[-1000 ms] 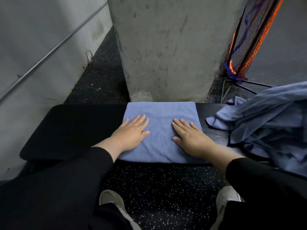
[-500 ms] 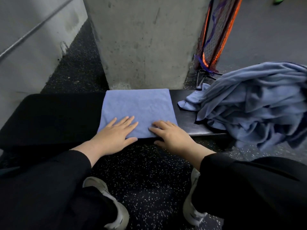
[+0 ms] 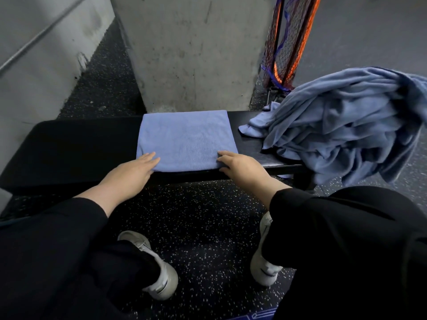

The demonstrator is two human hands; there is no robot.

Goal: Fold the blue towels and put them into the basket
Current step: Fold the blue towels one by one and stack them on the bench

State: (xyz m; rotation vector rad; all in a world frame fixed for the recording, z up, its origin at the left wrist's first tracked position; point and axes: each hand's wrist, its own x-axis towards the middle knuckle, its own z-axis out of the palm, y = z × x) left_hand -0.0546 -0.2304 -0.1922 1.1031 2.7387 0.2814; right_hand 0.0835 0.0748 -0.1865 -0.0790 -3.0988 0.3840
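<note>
A black padded surface [image 3: 69, 144] runs across the middle of the head view. The left hand [image 3: 131, 172] lies at the folded towel's 7 o'clock corner, its fingers [image 3: 151, 158] straight and flat, their tips touching the near left edge of the cloth and gripping nothing. The folded blue towel [image 3: 184, 139] lies flat on the surface at centre, a neat rectangle in front of a concrete pillar [image 3: 191, 54] at 12 o'clock. The right hand [image 3: 240, 166] sits at the towel's 5 o'clock corner, fingers [image 3: 225, 155] loosely bent over the near right edge; whether they pinch the cloth I cannot tell. At 3 o'clock, a heap of unfolded blue towels [image 3: 346, 125] spills over the surface's right end. Behind it, at 1 o'clock, stands an orange and purple mesh basket [image 3: 288, 40].
</note>
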